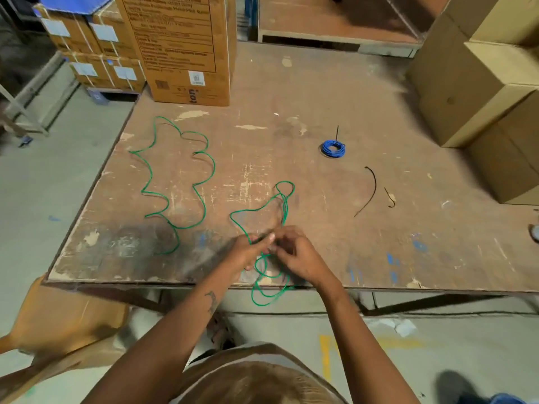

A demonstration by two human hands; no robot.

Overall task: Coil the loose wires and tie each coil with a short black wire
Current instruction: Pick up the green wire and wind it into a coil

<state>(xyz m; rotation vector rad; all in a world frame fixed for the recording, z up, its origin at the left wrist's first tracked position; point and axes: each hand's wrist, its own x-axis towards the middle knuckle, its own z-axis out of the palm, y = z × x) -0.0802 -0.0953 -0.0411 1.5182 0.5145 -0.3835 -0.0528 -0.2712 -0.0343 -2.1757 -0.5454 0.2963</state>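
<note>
Standing at my worn plywood table [291, 91]; printed carton [186, 48] sitting at its far edge, plain brown boxes [478, 83] stacking up at right, strapped cartons [90, 51] at far left.

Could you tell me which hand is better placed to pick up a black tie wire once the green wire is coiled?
The right hand, probably. Both short black wires lie on the table to its right, while the left hand would have to cross over the green wire.
</note>
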